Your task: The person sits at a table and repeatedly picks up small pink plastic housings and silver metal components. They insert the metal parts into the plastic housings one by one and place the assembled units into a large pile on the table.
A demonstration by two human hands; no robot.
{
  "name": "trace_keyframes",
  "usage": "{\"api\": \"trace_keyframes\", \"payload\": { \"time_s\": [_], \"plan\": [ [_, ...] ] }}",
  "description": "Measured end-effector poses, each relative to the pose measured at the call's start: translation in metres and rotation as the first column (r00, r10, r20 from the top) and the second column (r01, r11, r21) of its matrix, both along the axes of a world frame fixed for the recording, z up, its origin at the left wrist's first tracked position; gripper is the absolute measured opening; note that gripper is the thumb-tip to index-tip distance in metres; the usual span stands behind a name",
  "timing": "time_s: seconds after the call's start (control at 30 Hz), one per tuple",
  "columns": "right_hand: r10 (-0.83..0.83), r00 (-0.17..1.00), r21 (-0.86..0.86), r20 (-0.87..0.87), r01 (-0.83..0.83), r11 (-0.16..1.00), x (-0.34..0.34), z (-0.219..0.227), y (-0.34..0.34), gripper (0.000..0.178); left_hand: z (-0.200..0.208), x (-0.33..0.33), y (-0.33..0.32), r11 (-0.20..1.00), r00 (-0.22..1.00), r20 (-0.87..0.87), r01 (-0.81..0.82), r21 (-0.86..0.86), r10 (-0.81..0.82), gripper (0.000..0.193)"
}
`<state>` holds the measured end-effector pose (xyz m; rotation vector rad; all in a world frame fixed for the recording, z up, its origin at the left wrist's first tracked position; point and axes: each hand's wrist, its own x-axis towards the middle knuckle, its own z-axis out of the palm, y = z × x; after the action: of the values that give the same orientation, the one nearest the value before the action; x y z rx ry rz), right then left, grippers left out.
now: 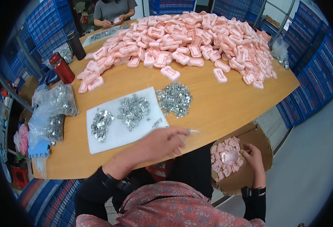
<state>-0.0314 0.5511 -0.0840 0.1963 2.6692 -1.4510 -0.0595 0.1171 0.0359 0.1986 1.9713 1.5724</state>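
My left hand (165, 143) is over the table's near edge, palm down, its fingers loosely bent, apart and slightly blurred; I see nothing in it. Just beyond its fingers lies a thin pen-like tool (194, 131) with a blue part. My right hand (254, 157) is down at the right, over a cardboard box (263, 145), its fingers closed on the edge of a pink plastic piece (230, 156). More pink pieces (223, 174) lie in the box beneath. On the table, a white foam sheet (136, 142) carries small metal parts (134, 109) in separate heaps.
Another metal heap (175, 99) lies beside the sheet. A large mound of pink pieces (181, 36) covers the table's far side. At left stand a red bottle (61, 68), a dark bottle (75, 45) and plastic bags of metal parts (55, 109). A person (114, 13) sits opposite; blue crates (314, 72) are stacked around.
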Motion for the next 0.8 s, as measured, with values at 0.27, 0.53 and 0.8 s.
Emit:
{"api": "trace_keyframes", "payload": {
  "time_s": [0.27, 0.53, 0.8],
  "plan": [
    [0.0, 0.934, -0.035, -0.357, -0.013, 0.999, -0.025, 0.022, -0.085, 0.014, -0.03, -0.179, -0.057, 0.706, 0.526, -0.819, -0.49, -0.512, -0.228, 0.037],
    [0.208, 0.904, 0.078, -0.373, -0.192, 0.978, -0.033, 0.057, -0.109, 0.011, -0.043, -0.258, -0.021, 0.436, 0.54, -0.56, -0.352, -0.828, -0.628, 0.036],
    [0.227, 0.892, 0.031, -0.392, -0.234, 0.972, -0.042, 0.068, -0.13, 0.01, -0.035, -0.254, -0.04, 0.554, 0.592, -0.647, -0.368, -0.747, -0.48, 0.037]
  ]
}}
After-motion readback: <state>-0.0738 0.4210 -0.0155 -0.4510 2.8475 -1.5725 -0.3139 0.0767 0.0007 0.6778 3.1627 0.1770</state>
